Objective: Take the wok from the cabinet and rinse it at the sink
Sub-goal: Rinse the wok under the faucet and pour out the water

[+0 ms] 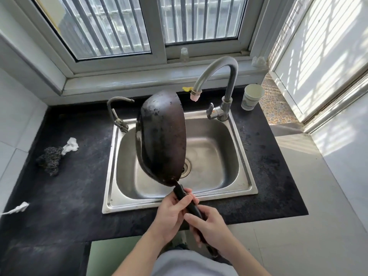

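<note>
- Wok (pixel 161 136): held in the air over the sink (pixel 245 188), tipped up on edge, above the left half of the basin.
- Long axis: runs from the handle (pixel 180 193) at 5 o'clock up to the far rim at about 12 o'clock. The handle points back toward the person.
- Facing: the dark rounded underside is turned toward 3 o'clock and the camera. The mouth seems to face 9 o'clock, though the inside is not visible from here.
- Left hand (pixel 171 214): fingers curled round the handle close to the bowl, thumb on top.
- Right hand (pixel 209 226): wrapped round the handle further back, just behind the left hand, thumb laid along it.
- Sink basin: steel, with the drain (pixel 187 166) on its floor, partly hidden behind the wok's lower edge.
- Tap (pixel 225 76): at 1 o'clock on the sink rim. Its spout end hangs just beside the wok's top rim, at 2 o'clock from it, not touching.
- Small tap (pixel 117 110): at 11 o'clock on the sink rim.
- Cup (pixel 252 96): paper, upright on the counter (pixel 69 196) at 3 o'clock from the tap; contents cannot be told.
- Counter at 9 o'clock from the sink: scourer (pixel 49 158) with a crumpled tissue (pixel 70 145) touching it.
</note>
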Tool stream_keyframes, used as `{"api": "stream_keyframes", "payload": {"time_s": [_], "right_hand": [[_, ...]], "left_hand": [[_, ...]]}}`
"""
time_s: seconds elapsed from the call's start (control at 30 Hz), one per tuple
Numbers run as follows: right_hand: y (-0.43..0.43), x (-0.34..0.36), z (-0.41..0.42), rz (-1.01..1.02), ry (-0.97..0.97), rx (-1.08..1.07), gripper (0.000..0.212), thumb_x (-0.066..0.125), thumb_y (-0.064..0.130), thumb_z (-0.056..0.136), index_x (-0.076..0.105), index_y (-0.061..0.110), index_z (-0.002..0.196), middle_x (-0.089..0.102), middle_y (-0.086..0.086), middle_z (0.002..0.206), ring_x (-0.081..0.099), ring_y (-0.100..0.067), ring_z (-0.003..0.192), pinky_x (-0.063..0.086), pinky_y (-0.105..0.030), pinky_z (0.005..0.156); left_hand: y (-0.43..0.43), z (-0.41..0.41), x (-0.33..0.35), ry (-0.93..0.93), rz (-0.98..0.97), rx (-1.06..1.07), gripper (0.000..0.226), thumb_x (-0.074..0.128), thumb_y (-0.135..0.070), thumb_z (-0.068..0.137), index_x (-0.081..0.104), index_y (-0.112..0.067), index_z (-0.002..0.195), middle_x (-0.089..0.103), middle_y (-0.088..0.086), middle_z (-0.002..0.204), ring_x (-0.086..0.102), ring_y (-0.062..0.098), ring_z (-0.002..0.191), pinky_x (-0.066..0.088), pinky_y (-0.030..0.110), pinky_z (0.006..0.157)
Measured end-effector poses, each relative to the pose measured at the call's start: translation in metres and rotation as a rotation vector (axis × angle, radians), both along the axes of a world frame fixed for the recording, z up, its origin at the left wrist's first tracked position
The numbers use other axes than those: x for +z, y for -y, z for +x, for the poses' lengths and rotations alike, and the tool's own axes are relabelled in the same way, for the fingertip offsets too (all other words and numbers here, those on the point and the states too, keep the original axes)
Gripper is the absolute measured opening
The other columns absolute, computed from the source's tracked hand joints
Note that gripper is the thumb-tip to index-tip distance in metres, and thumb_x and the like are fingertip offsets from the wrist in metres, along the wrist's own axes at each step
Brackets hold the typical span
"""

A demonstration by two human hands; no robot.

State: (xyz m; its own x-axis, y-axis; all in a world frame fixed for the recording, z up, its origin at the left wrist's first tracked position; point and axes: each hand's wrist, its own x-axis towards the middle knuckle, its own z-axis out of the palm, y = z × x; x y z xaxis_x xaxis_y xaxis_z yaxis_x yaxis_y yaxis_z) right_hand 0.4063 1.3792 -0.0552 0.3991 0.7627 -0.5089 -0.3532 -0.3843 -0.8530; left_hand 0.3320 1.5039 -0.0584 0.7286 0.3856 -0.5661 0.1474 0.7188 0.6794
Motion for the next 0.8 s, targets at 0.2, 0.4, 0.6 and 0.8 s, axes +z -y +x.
{"api": "stream_keyframes", "payload": {"time_s": [0.2,0.4,0.6,0.8], "right_hand": [[-0.019,-0.006,-0.013,-0.316,0.330,-0.007,0.016,0.056,0.034,0.095,0.065,0.021,0.093,0.066,0.006,0.080,0.060,-0.007,0.069,0.044,-0.015,0.059],[-0.014,-0.018,-0.014,-0.322,0.412,0.012,0.030,0.056,0.035,0.096,0.064,0.024,0.123,0.073,0.008,0.103,0.066,-0.002,0.091,0.046,-0.007,0.068],[-0.014,-0.013,-0.017,-0.296,0.481,-0.023,0.031,0.055,0.038,0.098,0.062,0.028,0.126,0.072,0.011,0.101,0.067,-0.003,0.091,0.048,-0.010,0.071],[-0.009,-0.008,-0.012,-0.409,0.630,-0.116,0.032,0.046,0.047,0.098,0.063,0.027,0.118,0.074,-0.001,0.107,0.066,-0.024,0.104,0.047,-0.035,0.080]], "left_hand": [[0.001,0.004,-0.011,-0.032,-0.052,0.033,0.017,0.056,-0.008,0.094,0.055,0.000,0.109,0.060,0.013,0.079,0.058,0.027,0.085,0.051,0.040,0.091],[0.003,0.001,-0.016,-0.028,-0.106,0.040,0.025,0.062,-0.011,0.085,0.055,0.000,0.106,0.060,0.014,0.078,0.059,0.027,0.083,0.049,0.042,0.093],[0.003,0.003,-0.011,-0.044,-0.109,0.067,0.020,0.050,-0.008,0.096,0.057,0.001,0.113,0.070,0.021,0.101,0.068,0.029,0.099,0.051,0.037,0.093],[0.014,0.025,-0.006,-0.096,-0.223,0.193,0.022,0.054,-0.009,0.098,0.064,0.004,0.111,0.073,0.018,0.114,0.069,0.027,0.110,0.053,0.035,0.090]]}}
